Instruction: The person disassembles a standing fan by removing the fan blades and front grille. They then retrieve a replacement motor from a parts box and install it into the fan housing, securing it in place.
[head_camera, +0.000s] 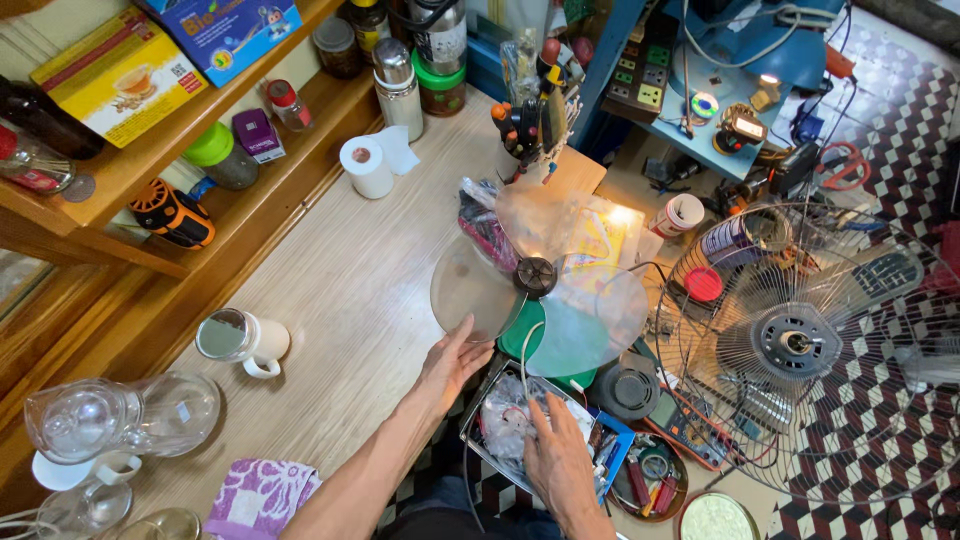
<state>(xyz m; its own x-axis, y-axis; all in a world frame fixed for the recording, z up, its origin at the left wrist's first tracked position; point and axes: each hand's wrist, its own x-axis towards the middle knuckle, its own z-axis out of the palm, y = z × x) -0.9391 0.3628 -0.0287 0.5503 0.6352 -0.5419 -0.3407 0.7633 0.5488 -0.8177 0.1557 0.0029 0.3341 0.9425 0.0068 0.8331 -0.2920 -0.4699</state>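
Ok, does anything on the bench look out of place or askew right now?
Yes. The clear fan blade is off the fan and lies at the table's edge, overhanging a parts tray. The fan guard sits tilted with its motor hub bare. The left hand touches the blade; the right hand rests in the tray.

Light wooden tabletop (340, 300) with lengthwise grain, viewed from above. Resting directly on it: a white ceramic mug (245, 340) near the left edge; a white roll of tissue paper (368, 166), upright, toward the far end; a brushed steel flask (398, 88) behind the roll; a clear glass jug (120, 415) lying on its side; a purple and white patterned cloth (262, 497) at the near edge.
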